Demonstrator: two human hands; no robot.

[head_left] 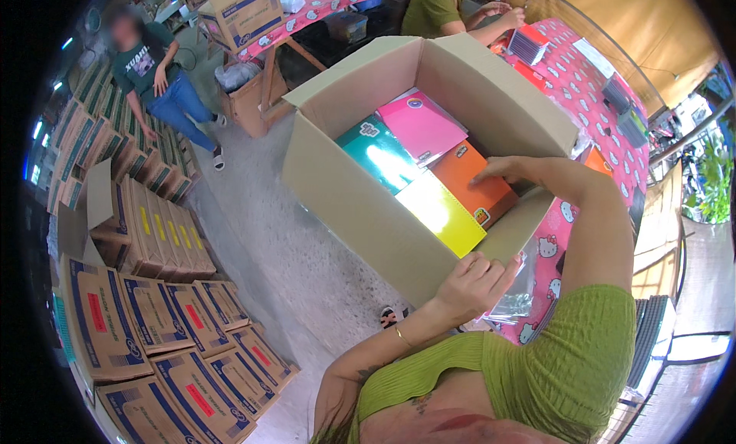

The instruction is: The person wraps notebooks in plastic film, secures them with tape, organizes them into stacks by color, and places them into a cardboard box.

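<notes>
A large open cardboard box point(360, 225) stands tilted in front of me. Stacked inside it are notebooks with glossy covers: a pink notebook point(422, 126), a green notebook point(376, 152), a yellow notebook point(443, 214) and an orange notebook point(474, 182). My right hand point(502, 170) reaches over the box's right wall and grips the orange notebook at its edge; some of its fingers are hidden beside the stack. At the near corner, the fingers of my left hand point(477, 284) curl over the box's rim, next to the yellow notebook.
A table with a pink patterned cloth point(548, 245) runs along the right, with plastic-wrapped packs point(514, 294) near me. Stacked cartons point(176, 337) line the left. One person point(157, 80) stands at far left; another point(441, 14) handles notebooks point(529, 44) across the table.
</notes>
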